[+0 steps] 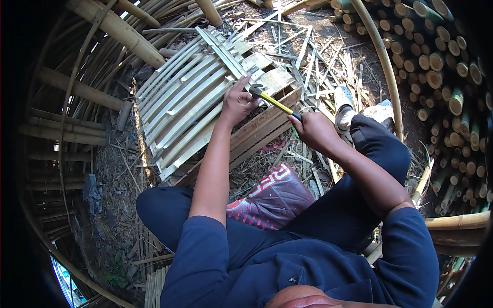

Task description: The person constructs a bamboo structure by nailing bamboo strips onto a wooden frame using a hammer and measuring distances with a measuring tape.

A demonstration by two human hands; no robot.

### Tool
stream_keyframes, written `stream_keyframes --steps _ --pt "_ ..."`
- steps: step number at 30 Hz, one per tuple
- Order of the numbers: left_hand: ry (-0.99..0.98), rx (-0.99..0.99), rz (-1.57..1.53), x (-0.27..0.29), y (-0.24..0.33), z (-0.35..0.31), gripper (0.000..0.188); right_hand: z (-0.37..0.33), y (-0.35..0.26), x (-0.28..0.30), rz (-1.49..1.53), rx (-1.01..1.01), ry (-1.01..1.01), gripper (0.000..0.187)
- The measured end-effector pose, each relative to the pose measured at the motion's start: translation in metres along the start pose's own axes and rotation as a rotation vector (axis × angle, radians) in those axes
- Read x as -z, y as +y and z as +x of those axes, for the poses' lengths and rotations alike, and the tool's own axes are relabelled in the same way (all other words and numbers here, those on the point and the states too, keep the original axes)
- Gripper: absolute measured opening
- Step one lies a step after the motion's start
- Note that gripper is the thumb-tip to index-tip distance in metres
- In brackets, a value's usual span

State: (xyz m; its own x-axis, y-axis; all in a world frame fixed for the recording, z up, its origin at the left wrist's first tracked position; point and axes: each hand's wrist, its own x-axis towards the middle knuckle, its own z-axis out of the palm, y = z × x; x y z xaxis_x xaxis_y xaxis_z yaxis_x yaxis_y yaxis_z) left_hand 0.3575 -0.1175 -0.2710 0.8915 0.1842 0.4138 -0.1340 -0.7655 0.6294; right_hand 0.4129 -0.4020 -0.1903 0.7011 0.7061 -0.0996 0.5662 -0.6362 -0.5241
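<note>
My right hand (pixel 311 130) is closed round the dark grip of a hammer (pixel 276 103) with a yellow shaft. The dark hammer head rests close to the thumb of my left hand (pixel 238 101). My left fingers are bent at the near end of a flat crosswise bamboo strip (pixel 222 51), the thumb apart from the index finger; whether a nail is there I cannot make out. Beneath is a panel of parallel, pale bamboo slats (pixel 187 100), resting on a wooden crate-like block (pixel 262 128) in front of my crossed legs.
Cut bamboo poles (pixel 436 61) are stacked at the right, ends facing me. Bamboo offcuts (pixel 321 66) litter the ground beyond the block. A dark printed cloth or sack (pixel 280 200) lies between my legs. Thick bamboo poles (pixel 120 33) and a fence-like frame stand at the left.
</note>
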Motion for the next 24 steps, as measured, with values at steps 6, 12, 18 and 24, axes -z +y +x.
stream_keyframes --steps 6,12,18,24 --pt "-0.006 0.056 -0.12 0.002 0.0 -0.001 0.02 -0.005 -0.004 0.003 0.059 0.038 0.057 0.061" --pt "0.015 -0.003 -0.081 0.001 -0.002 -0.001 0.017 -0.007 -0.01 0.004 0.094 0.041 0.103 0.06" --pt "0.026 0.008 -0.104 -0.003 -0.008 -0.001 0.029 -0.005 -0.001 -0.004 0.051 0.015 0.073 0.058" --pt "0.018 0.023 -0.112 -0.003 -0.007 0.001 0.018 -0.005 -0.004 -0.004 0.007 0.041 0.085 0.059"
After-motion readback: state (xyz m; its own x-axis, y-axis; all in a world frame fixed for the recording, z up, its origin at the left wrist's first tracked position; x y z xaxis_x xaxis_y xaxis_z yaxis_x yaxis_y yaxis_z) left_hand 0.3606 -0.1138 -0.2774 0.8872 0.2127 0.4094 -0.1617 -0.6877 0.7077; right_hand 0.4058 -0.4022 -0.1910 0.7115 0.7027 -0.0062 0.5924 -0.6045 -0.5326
